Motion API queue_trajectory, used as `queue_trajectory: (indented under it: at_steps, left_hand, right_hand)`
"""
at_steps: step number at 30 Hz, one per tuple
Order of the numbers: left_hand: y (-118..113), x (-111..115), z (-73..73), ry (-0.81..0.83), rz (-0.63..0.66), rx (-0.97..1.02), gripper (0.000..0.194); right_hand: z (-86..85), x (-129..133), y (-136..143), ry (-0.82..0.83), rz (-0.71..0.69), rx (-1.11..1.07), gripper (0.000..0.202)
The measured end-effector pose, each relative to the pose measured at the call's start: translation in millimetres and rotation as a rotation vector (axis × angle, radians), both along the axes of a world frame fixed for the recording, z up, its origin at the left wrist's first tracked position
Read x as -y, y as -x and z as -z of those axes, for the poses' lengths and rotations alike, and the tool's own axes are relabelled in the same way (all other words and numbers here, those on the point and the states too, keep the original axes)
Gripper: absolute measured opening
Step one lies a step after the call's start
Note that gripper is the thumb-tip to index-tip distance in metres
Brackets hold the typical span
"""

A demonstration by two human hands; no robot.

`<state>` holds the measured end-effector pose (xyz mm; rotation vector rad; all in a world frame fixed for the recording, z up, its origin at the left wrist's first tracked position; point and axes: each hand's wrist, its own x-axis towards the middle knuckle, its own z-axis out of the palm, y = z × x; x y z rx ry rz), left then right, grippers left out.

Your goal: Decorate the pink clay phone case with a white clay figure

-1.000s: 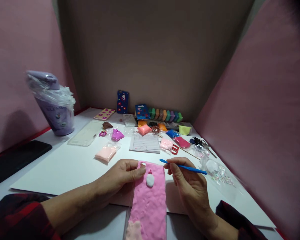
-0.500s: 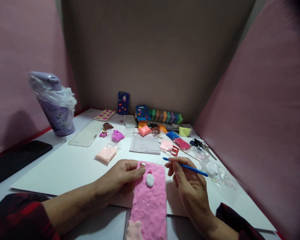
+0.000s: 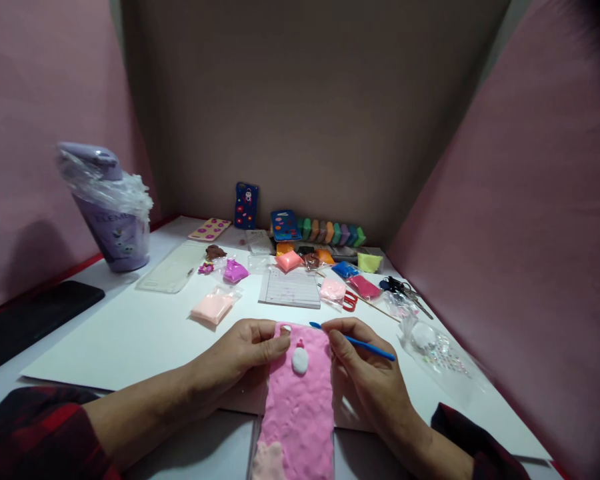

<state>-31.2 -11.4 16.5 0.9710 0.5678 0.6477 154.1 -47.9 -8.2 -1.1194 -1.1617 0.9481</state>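
A phone case (image 3: 303, 413) covered in bumpy pink clay is tilted up in front of me, with a peach patch at its lower left. Near its top sits a white clay oval (image 3: 300, 361) with a small dark-pink piece above it. My left hand (image 3: 257, 347) grips the case's upper left edge, thumb on the front by the camera hole. Between the fingers of my right hand (image 3: 360, 360) is a blue modelling tool (image 3: 370, 347), its pointed tip just above the case's top right corner. The right fingertips are at the case's upper right edge.
Bagged clay, including a peach packet (image 3: 213, 306), lies around a notepad (image 3: 291, 289) on the white board. Red-handled scissors (image 3: 350, 301), keys (image 3: 410, 293) and a bag of beads (image 3: 437, 347) are to the right. A purple bottle (image 3: 113, 220) and black phone (image 3: 45, 310) stand left.
My right hand has moved left with the blue modelling tool, up to the case's top right edge. The left hand and the case have stayed in place.
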Motion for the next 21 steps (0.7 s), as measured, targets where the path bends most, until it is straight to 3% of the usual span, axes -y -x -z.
queue_trajectory:
  at_steps: [10,21]
  left_hand:
    - [1.1,0.3,-6.0,0.054,0.113,0.128,0.033]
    - [1.2,-1.3,0.1,0.053,0.057,0.075,0.031]
  right_hand:
    - [-5.8,1.7,4.9,0.027,0.034,-0.098,0.019]
    - [-2.2,-0.5,5.1,0.051,0.034,-0.163,0.025]
